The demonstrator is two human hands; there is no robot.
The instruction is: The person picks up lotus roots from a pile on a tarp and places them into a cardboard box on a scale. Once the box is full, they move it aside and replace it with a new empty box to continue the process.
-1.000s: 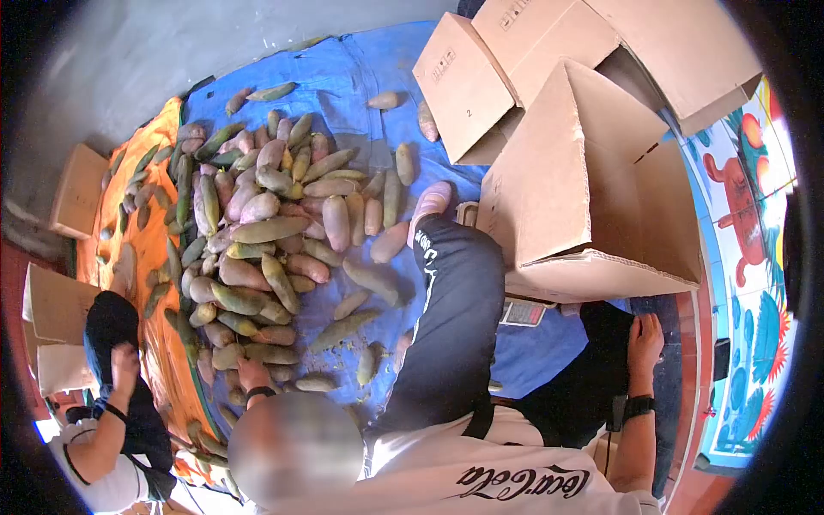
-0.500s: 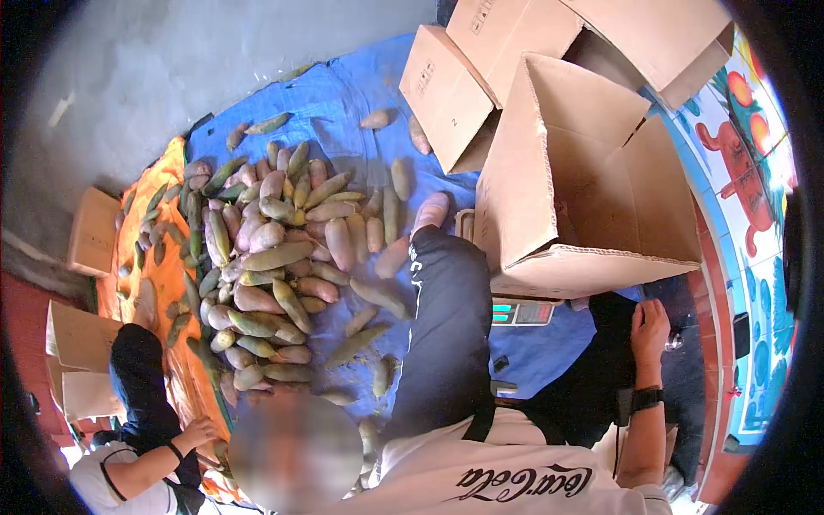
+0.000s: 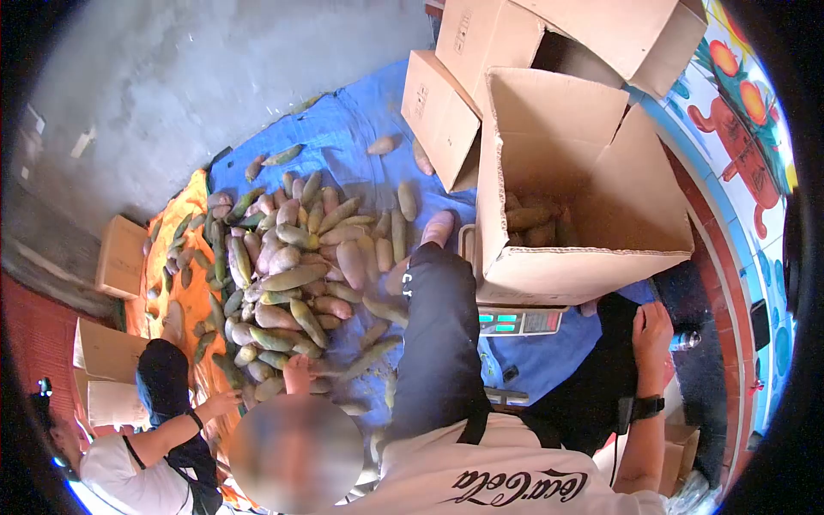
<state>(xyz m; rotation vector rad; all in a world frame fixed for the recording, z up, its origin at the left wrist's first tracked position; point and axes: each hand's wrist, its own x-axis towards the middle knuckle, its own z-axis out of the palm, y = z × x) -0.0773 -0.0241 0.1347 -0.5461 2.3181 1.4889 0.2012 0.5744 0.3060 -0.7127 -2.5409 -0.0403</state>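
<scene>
My left hand (image 3: 298, 375) reaches to the near edge of a pile of long, green-and-pinkish radish-like roots (image 3: 292, 277). It touches or hovers just over the roots; its fingers are small and partly hidden, and a blurred round patch covers the forearm. Curled with nothing visible in it, my right hand (image 3: 652, 333) rests by my right thigh, a dark band on the wrist. Between my legs a large open cardboard box (image 3: 592, 273) stands on a digital scale (image 3: 519, 321) with a lit green display. Several roots (image 3: 534, 220) lie inside the box.
Blue sheeting (image 3: 369, 112) and an orange sheet (image 3: 184, 206) lie under the roots. More cardboard boxes (image 3: 442, 112) stand beyond the large one. At left another person's hand (image 3: 219, 405) is by the pile. A painted wall (image 3: 747, 163) bounds the right side.
My left hand has come into sight at the pile's near edge. The view has shifted, showing roots inside the box. The other person's hand has moved towards the pile; my right hand stays put.
</scene>
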